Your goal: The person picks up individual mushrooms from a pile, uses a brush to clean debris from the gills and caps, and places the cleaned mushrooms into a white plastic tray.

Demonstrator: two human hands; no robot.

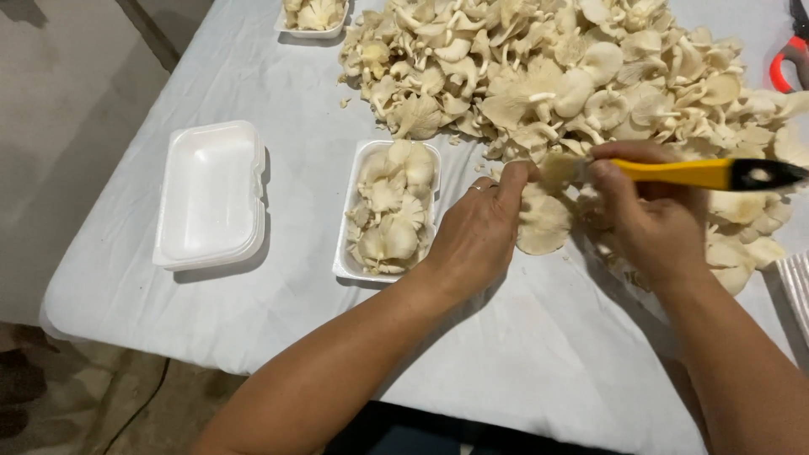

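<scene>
My left hand (476, 236) grips a cluster of pale oyster mushrooms (543, 221) at the near edge of a big mushroom pile (548, 67). My right hand (645, 219) holds a yellow-and-black utility knife (716, 173), whose front end touches the stem of that cluster. A white foam tray (347, 253) just left of my left hand is filled with mushrooms. The knife's blade is hidden among the mushrooms.
An empty white foam tray (211, 194) lies at the left of the cloth-covered table (278, 101). Another filled foam tray (313, 21) sits at the far edge. Red-handled scissors (788, 59) lie at the far right. The table's left edge drops to the floor.
</scene>
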